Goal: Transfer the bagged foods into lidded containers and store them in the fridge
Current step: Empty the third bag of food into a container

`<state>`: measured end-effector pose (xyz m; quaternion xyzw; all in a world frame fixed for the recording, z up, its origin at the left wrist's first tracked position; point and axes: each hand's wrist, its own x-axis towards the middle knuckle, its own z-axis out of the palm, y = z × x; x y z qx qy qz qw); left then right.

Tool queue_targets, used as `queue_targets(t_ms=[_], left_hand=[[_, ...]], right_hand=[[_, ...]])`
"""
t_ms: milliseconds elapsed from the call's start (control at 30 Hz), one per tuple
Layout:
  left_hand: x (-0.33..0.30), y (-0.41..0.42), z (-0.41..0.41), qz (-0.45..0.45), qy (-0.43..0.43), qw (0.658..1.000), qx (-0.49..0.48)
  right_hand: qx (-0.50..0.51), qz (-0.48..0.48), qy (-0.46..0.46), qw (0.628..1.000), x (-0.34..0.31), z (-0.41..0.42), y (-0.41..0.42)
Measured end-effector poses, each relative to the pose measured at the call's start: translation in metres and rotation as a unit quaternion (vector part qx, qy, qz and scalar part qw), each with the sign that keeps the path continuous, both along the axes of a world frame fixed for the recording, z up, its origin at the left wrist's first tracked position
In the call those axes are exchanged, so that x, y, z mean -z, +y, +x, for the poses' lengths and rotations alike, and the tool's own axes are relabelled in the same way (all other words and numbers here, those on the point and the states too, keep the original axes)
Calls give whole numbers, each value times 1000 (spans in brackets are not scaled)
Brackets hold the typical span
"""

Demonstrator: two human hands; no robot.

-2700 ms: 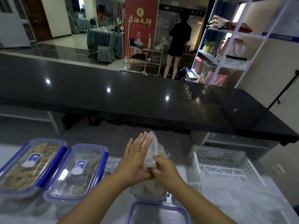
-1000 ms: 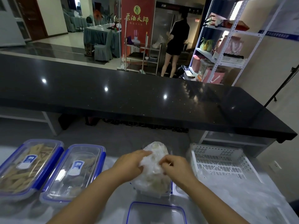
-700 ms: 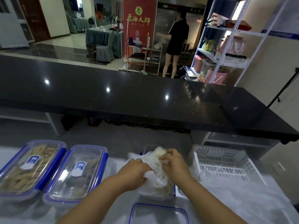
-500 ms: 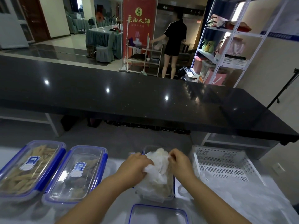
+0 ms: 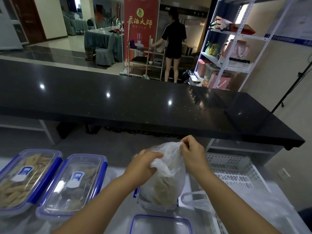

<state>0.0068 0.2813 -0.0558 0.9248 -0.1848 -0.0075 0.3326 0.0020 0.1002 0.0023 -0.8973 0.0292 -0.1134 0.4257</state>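
A clear plastic bag (image 5: 166, 174) with pale brownish food inside stands in an open clear container (image 5: 157, 204) in front of me. My right hand (image 5: 191, 152) pinches the bag's upper edge and holds it up. My left hand (image 5: 143, 163) grips the bag's left side. A loose blue-rimmed lid (image 5: 160, 224) lies just in front of the container. Two closed blue-lidded containers sit to the left: one with yellowish sticks (image 5: 25, 179), one with dark pieces (image 5: 72, 184).
A white perforated basket (image 5: 236, 173) stands to the right, with loose clear plastic bags (image 5: 253, 206) in front of it. A long black counter (image 5: 135, 102) runs across behind. A person stands far back by a metal rack; white shelving (image 5: 228, 48) is at right.
The bag was crumpled low in the container under both hands; now my right hand has pulled its top edge upward, so it stands taller and opened out.
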Motion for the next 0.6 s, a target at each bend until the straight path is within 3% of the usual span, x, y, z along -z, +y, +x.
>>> queue_targets(t_ms=[67,133,200,267,367,433,533,600], left_hand=[[3,-1,1,12,38,999,-26],[8,0,-1,87,35,995,-29],[16,3,-5,196,-19,980,-12],[22,5,-8,244,-91,966,2],[31,7,-13,224,-102,968,42],[37,10,-17,213,-62,974,49],[44,19,-30,176,-62,981,58],[42,25,-39,197,-52,978,43]], right_hand=[[-13,-26,15,999,3,0,1],[-25,-109,45,993,14,0,1],[-48,-182,66,980,30,-2,0],[-73,-193,79,975,47,-7,0],[-103,-189,106,971,66,-16,8],[-130,-165,122,970,78,-20,17],[-189,-176,103,960,89,-27,29],[-225,-179,76,955,94,-33,35]])
